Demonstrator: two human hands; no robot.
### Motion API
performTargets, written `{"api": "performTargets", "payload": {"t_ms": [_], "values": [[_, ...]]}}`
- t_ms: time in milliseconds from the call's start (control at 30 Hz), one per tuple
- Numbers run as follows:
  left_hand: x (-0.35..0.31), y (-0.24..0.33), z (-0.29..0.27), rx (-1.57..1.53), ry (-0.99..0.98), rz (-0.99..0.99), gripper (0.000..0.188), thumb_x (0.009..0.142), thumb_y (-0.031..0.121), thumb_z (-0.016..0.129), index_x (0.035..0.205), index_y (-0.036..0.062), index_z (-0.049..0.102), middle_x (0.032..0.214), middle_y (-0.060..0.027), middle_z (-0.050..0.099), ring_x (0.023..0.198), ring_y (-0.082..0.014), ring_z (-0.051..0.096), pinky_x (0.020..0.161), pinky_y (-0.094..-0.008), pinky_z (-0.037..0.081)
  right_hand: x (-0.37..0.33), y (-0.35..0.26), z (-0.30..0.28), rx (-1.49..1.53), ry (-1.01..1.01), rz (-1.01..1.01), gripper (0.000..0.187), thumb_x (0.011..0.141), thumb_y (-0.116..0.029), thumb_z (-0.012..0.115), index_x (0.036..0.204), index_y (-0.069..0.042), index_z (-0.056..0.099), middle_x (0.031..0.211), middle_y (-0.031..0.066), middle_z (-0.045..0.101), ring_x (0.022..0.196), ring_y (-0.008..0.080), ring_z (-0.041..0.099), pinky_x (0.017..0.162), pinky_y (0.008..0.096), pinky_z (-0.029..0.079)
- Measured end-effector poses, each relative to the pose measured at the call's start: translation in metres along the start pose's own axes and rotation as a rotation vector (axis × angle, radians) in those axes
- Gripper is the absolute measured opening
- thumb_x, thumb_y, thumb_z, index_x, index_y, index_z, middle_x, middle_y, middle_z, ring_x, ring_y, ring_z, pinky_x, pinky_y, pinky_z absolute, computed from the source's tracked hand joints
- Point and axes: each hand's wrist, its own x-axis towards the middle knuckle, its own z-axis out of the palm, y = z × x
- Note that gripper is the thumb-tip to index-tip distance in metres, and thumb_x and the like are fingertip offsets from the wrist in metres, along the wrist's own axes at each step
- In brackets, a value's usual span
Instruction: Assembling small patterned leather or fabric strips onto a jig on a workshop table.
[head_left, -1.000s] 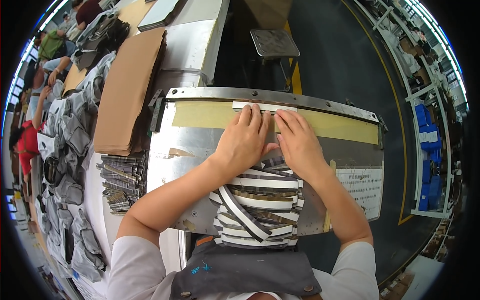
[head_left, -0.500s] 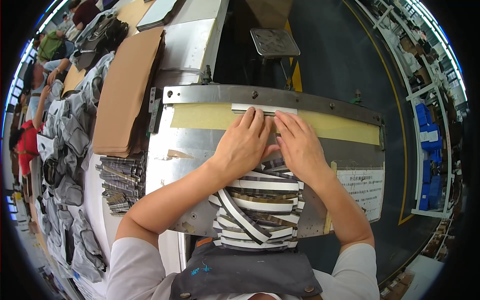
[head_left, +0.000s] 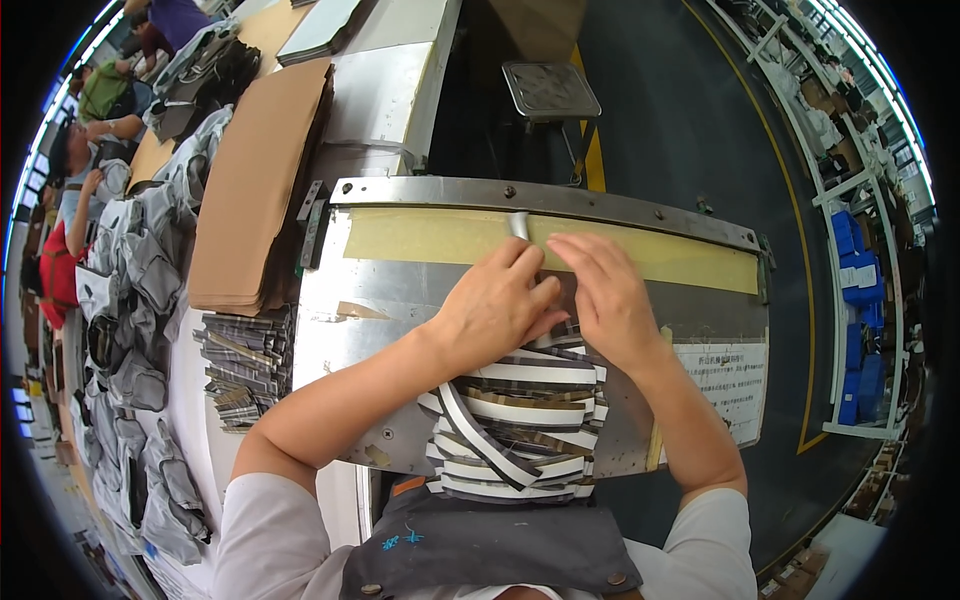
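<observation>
My left hand (head_left: 505, 305) is closed, its fingers pinching a white-and-dark strip (head_left: 518, 226) that stands up curled past the knuckles. My right hand (head_left: 608, 300) is just beside it, fingers stretched forward and slightly bent, with nothing visible in them. Both hands are over a metal plate (head_left: 345, 290) with a hinged steel bar (head_left: 580, 199) along its far edge. Yellow tape (head_left: 660, 262) runs below that bar. Between my forearms lies a pile of dark strips with white bands (head_left: 520, 405). One loose strip slants across the pile's left side.
Left of the plate sit a heap of folded dark strips (head_left: 245, 365) and a stack of brown cardboard sheets (head_left: 260, 190). Grey garments (head_left: 135, 280) cover the table farther left, where other people work. A metal stool (head_left: 552, 92) stands beyond the plate. Blue bins (head_left: 860, 285) line the right-hand shelves.
The white strip, laid flat along the steel bar under my fingers before, is now lifted and turned in my left hand. My right hand has come off it. The bar has shifted slightly.
</observation>
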Motion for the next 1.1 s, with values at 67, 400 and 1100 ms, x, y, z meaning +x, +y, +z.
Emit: {"api": "performTargets", "payload": {"t_ms": [67,400,1100], "values": [[-0.001,-0.002,-0.002,-0.124,0.006,0.09,0.026,0.085,0.024,0.069,0.091,0.0,0.061,0.11,-0.0168,0.057,0.107,-0.0332,0.055,0.093,-0.0405,0.048,0.0,-0.001,0.002,0.035,-0.085,-0.07,0.047,0.074,0.008,0.061,0.12,0.001,0.06,0.117,0.0152,0.063,0.109,0.0321,0.059,0.093,0.0419,0.047],[0.0,-0.014,0.006,0.162,0.066,-0.05,0.037,0.091,0.023,0.063,0.116,-0.0041,0.06,0.121,-0.0186,0.057,0.119,-0.035,0.053,0.101,-0.041,0.044,-0.007,-0.007,0.009,-0.177,-0.142,-0.007,0.049,0.08,0.0,0.062,0.128,0.005,0.056,0.131,0.0161,0.059,0.12,0.0305,0.055,0.101,0.0411,0.045],[-0.003,-0.006,-0.007,0.287,0.133,0.003,0.041,0.088,0.027,0.068,0.114,-0.0038,0.061,0.111,-0.0186,0.063,0.107,-0.0342,0.06,0.095,-0.0419,0.047,-0.001,-0.003,0.013,-0.16,-0.172,-0.034,0.049,0.082,-0.003,0.061,0.131,0.004,0.055,0.138,0.0163,0.053,0.128,0.0311,0.049,0.106,0.0429,0.041]]}}
